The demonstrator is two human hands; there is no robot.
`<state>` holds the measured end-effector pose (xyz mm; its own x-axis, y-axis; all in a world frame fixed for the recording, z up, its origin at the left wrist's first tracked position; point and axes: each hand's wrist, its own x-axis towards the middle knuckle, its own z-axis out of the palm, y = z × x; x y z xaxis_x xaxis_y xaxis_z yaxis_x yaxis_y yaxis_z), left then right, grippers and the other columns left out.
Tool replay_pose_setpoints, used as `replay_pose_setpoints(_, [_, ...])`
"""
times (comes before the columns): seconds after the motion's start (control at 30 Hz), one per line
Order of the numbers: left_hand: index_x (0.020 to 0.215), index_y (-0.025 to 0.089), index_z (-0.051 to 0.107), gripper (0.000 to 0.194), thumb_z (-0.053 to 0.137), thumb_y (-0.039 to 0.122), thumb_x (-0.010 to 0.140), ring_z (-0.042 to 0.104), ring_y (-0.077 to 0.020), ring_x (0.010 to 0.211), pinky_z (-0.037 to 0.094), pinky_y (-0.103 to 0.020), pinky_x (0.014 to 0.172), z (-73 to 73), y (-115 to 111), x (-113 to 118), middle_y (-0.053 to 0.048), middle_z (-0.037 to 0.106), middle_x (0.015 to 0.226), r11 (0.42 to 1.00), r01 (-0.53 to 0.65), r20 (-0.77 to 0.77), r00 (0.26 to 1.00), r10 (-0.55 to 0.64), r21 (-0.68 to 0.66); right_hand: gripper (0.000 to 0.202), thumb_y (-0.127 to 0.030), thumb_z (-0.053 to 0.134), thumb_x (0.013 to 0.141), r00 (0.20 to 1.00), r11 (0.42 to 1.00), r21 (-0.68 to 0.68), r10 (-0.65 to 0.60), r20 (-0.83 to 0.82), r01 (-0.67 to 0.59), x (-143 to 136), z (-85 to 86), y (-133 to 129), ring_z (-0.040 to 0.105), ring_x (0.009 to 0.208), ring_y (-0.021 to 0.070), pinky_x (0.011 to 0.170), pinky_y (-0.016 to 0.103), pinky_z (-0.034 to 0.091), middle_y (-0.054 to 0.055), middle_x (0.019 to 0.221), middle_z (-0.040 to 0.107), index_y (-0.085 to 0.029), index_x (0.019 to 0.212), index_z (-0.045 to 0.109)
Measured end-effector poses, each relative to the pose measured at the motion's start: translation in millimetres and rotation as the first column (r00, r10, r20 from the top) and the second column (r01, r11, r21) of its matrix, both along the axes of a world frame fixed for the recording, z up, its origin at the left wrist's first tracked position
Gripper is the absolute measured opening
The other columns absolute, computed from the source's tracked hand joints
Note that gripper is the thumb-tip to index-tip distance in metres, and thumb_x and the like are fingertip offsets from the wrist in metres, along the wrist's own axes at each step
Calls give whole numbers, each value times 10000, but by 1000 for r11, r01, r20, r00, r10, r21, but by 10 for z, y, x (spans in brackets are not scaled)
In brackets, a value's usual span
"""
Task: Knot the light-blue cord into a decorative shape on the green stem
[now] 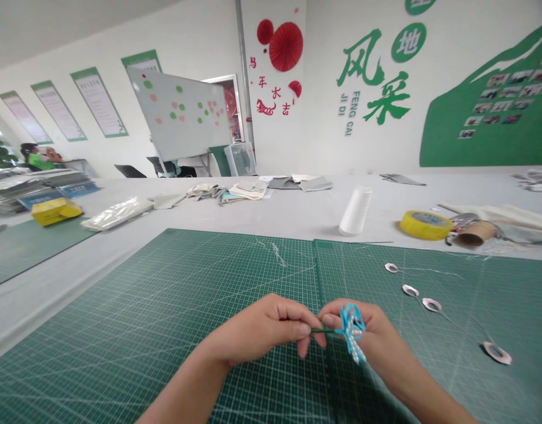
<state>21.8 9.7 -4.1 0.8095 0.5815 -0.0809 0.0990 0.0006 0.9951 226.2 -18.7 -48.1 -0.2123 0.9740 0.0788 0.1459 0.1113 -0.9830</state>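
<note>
A blue craft flower (353, 321) with strings of white pearl-like beads sits at the end of a thin green stem (326, 331). My left hand (273, 327) pinches that stem between thumb and forefinger. Close beside it, my right hand (370, 324) is closed around the stem and flower; the blossom rests against its fingers, and part of its grip is hidden. Both hands are just above the green cutting mat (178, 294). To the right, several small pale rings, such as this pink-white ring (432, 304), lie on the mat with thin wires or threads.
Behind the mats stand a white thread cone (356, 211), a yellow tape roll (425, 225) and a cardboard tube (475, 233). Loose white thread (277, 254) lies on the mat. Fabric pieces (248, 189) and a yellow box (56, 211) are farther off. A person (39, 158) sits far left.
</note>
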Motion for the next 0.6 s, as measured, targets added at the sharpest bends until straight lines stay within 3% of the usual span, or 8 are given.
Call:
replay_pose_setpoints(0.2, [929,183,727,225,510,199,873,492,-105,619,377,-222,652,23,-12,-4,25,551,624,996,83,-75,994,-80,42,306,-445,697,714,998,995,-104,-4,-57,-2,51,9,23,403,456,97,447,224,312,-20,493,539,-148,648,671])
replay_pose_setpoints(0.4, [987,182,726,275,483,156,862,468,-106,603,378,-223,630,32,-44,1,27,531,612,992,112,-160,982,-101,60,243,-400,711,725,999,999,-40,-10,-40,8,82,-26,21,446,485,106,458,225,348,-19,547,544,-163,670,701])
replay_pose_setpoints(0.6, [1016,194,724,320,461,141,842,463,-107,583,388,-217,608,8,-70,26,30,533,613,982,114,-285,956,-66,153,203,-340,678,757,998,999,22,42,48,-43,131,85,12,473,550,120,520,239,374,-13,596,551,-170,646,696])
